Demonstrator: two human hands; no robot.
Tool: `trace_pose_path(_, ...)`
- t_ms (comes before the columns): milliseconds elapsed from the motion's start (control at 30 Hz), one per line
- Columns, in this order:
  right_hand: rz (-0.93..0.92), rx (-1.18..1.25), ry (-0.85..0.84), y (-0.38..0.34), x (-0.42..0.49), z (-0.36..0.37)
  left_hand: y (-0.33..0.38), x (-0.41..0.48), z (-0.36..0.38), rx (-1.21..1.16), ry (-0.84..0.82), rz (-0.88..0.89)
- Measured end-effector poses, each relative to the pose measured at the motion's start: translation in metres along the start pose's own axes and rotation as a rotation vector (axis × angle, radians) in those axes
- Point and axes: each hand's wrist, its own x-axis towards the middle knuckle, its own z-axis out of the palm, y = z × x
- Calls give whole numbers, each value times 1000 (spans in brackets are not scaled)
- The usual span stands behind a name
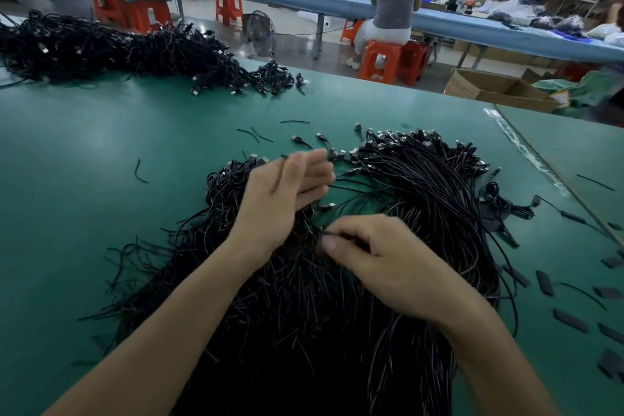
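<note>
Head view looks down on the heap of thin black cables with metal-tipped plugs, spread across the middle of the green-matted bench, plug ends fanned out at the far side. The right hand rests on the heap's middle, thumb and forefinger pinching a single strand, while the left hand is raised just beyond it, fingers stretched nearly straight — blurred, so whether it has hold of a cable cannot be told. Small flat black pieces lie at the right, and a second tangled pile of black cables sits at the bench's far left.
</note>
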Motion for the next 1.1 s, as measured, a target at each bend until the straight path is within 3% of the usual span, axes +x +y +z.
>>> trace_pose_path(67, -47, 35, 158, -5, 4, -7, 4, -9, 6, 306, -144, 79)
trace_pose_path(100, -62, 84, 221, -5, 6, -11, 6, -14, 9, 340, -217, 68)
trace_pose_path(300, -66, 385, 478, 10, 20, -19, 20, -23, 11, -33, -425, -326)
trace_pose_path(433, 13, 485, 363, 23, 22, 1, 24, -17, 7, -436, -493, -505)
trace_pose_path(500, 36, 386, 288, 27, 19, 9, 24, -12, 5, -647, -420, -498)
trace_pose_path(567, 43, 258, 169, 27, 14, 15, 22, -8, 5, -694, -277, -422)
trace_pose_path(667, 32, 129, 10, 23, 4, 16, 13, -5, 6, -609, -97, -215)
trace_pose_path(767, 16, 89, 16, 18, -1, 7, 3, -8, 5, -138, 19, -33)
trace_pose_path(833, -11, 91, 103, 15, -1, -1, 3, -15, 7, 278, -42, 36)
trace_pose_path(900, -69, 118, 198, 10, 1, -8, 7, -24, 9, 455, -187, -28)
trace_pose_path(1000, -146, 317, 226, 5, 5, -12, 16, -35, 9, 233, -321, -282)
trace_pose_path(1100, -120, 346, 298, 7, 12, -6, 22, -37, 8, -40, -317, -380)
